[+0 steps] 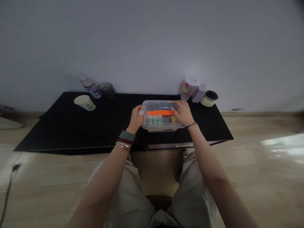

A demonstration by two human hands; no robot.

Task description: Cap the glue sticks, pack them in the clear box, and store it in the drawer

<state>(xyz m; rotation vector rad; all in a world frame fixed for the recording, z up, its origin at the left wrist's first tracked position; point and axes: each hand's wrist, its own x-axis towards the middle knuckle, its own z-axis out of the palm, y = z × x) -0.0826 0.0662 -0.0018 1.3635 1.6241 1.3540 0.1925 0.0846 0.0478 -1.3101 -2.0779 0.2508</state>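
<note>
A clear plastic storage box (166,123) with a see-through lid stands over the front middle of the black table. An orange strip (159,112) runs across its top, and small green-and-white packages show through the plastic. My left hand (136,119) grips the box's left end, the thumb on the near side beside a small white and red label. My right hand (185,113) holds the right end, with the thumb lying over the lid and the fingers at the far corner. Both hands' fingertips are partly hidden. Whether the box rests on the table I cannot tell.
On the black table (104,126), a paper cup (85,103), a spray can (91,88) and a dark glass (106,90) stand at left. At back right are a clear lidded cup (189,88), a pale box (199,93) and a cream pot with black lid (209,98).
</note>
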